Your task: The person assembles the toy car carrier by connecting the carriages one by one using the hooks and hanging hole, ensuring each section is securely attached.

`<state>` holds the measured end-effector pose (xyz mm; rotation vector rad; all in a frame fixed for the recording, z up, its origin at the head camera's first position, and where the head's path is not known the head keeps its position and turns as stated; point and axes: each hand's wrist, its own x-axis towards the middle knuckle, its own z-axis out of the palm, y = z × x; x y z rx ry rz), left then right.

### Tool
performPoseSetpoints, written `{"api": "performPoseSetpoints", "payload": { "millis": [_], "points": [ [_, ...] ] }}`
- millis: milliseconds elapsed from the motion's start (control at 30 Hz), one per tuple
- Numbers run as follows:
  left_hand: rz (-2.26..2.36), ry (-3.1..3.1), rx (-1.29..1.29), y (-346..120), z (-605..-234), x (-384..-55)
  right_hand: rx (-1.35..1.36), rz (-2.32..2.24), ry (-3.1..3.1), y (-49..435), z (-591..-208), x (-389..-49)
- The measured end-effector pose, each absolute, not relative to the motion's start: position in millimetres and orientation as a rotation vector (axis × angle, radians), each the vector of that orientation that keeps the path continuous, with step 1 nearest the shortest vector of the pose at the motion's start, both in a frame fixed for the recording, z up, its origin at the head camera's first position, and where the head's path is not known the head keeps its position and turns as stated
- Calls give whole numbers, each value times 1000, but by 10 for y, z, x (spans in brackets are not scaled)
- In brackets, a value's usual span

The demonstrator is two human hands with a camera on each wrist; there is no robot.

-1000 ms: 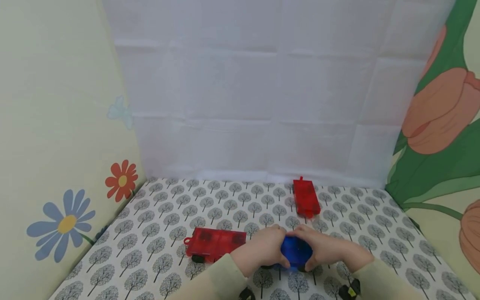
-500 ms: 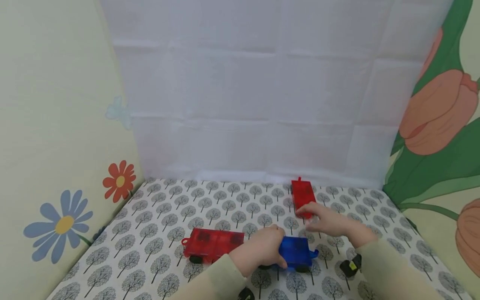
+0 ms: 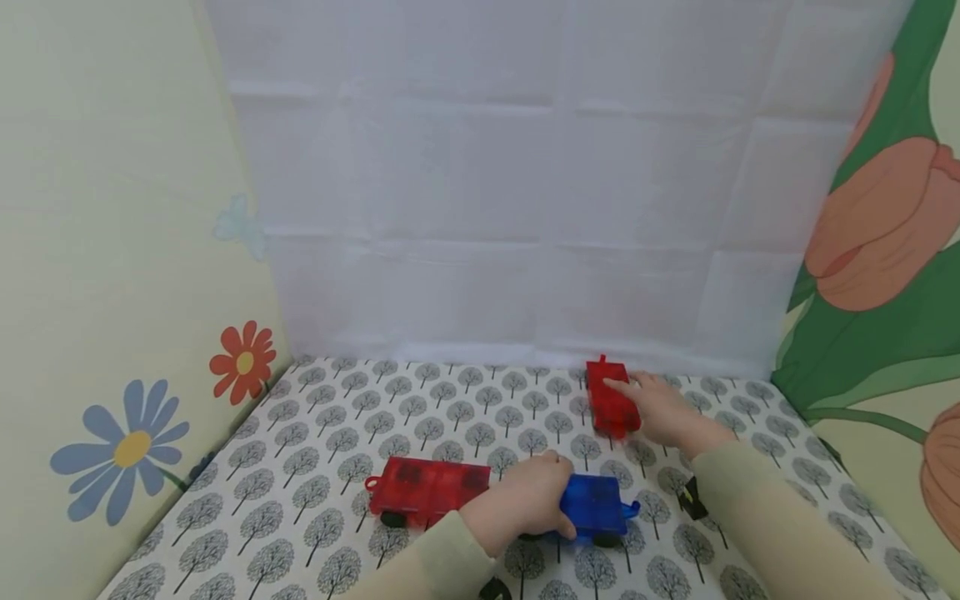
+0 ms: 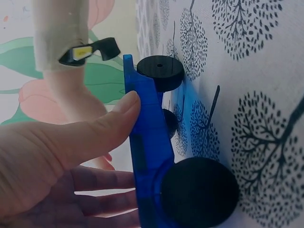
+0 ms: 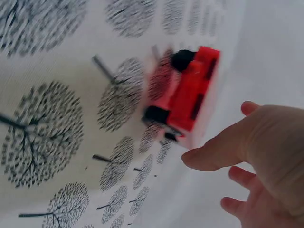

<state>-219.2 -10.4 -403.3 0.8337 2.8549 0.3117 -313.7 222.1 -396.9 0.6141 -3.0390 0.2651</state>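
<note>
With thumb and fingers on its opposite long sides, my left hand (image 3: pixel 521 496) grips a translucent blue toy car base (image 3: pixel 596 504) with black wheels. A small hook shows at its right end; my hand covers its left end. In the left wrist view the thumb (image 4: pixel 128 102) presses the blue base's side. My right hand (image 3: pixel 660 408) reaches beside a red wheeled toy base (image 3: pixel 611 396) at the back, fingers stretched out. In the right wrist view this red base (image 5: pixel 197 90) stands apart from the thumb and fingers of the hand (image 5: pixel 266 152).
Another red wheeled base (image 3: pixel 427 490), with a ring at its left end, lies left of the blue one; my left hand hides whether they join. A tree-print cloth (image 3: pixel 315 467) covers the table. A white sheet (image 3: pixel 480 208) hangs behind, with painted walls at both sides.
My right hand has let go of the blue toy car base and moved up and away to the red base at the back. My left hand has stayed on the blue one.
</note>
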Motion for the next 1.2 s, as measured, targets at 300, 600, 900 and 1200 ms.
{"api": "performPoseSetpoints", "payload": {
  "millis": [300, 600, 900, 1200],
  "points": [
    [331, 2822, 810, -93, -4004, -2203, 713, 49, -3033, 2238, -4099, -3289],
    [312, 2811, 813, -90, -3997, -2196, 797, -47, -2965, 2213, -4217, -3388],
    [281, 2824, 841, -77, -4021, -2205, 819, -91, -2981, 2174, -4240, -3393],
    [308, 2821, 823, -89, -4012, -2206, 891, -132, -2960, 2147, -4109, -3374]
  ]
}}
